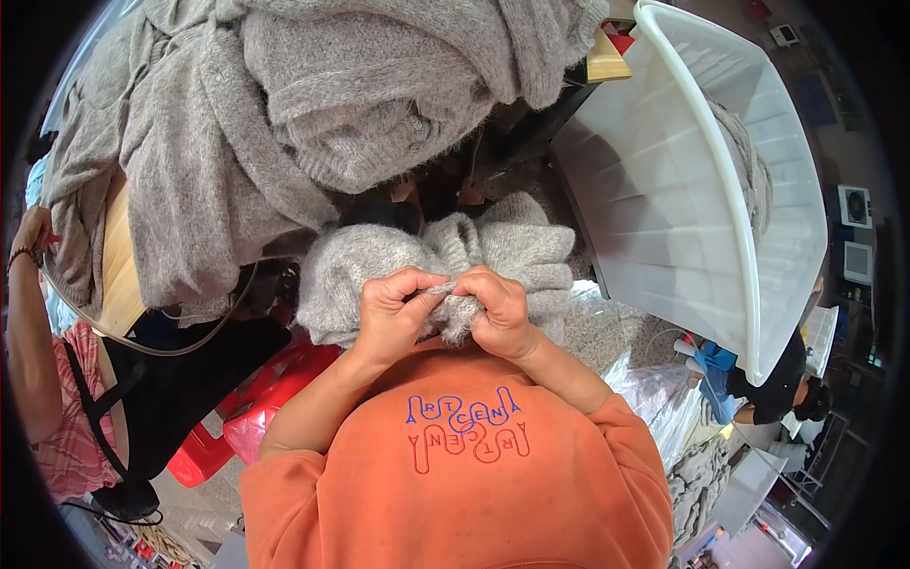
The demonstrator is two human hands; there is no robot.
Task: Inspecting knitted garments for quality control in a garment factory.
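Note:
A fuzzy grey knitted garment (365,261) lies bunched in front of my body, with a ribbed band showing near its middle. My left hand (396,308) pinches a fold of this knit between thumb and fingers. Right beside it, my right hand (493,308) grips the same edge, its thumb and forefinger pressed together. The two fingertips nearly meet over the fold. A tuft of the knit hangs below my right fingers. Whether anything small sits between the fingertips is hidden.
A large heap of grey knitwear (360,85) covers the wooden table (121,266) ahead. At right stands a big white plastic bin (654,180) with grey knit inside. Red plastic seats (270,403) are at lower left, near another person's arm (33,322). Clear plastic sheeting (645,398) lies to the right.

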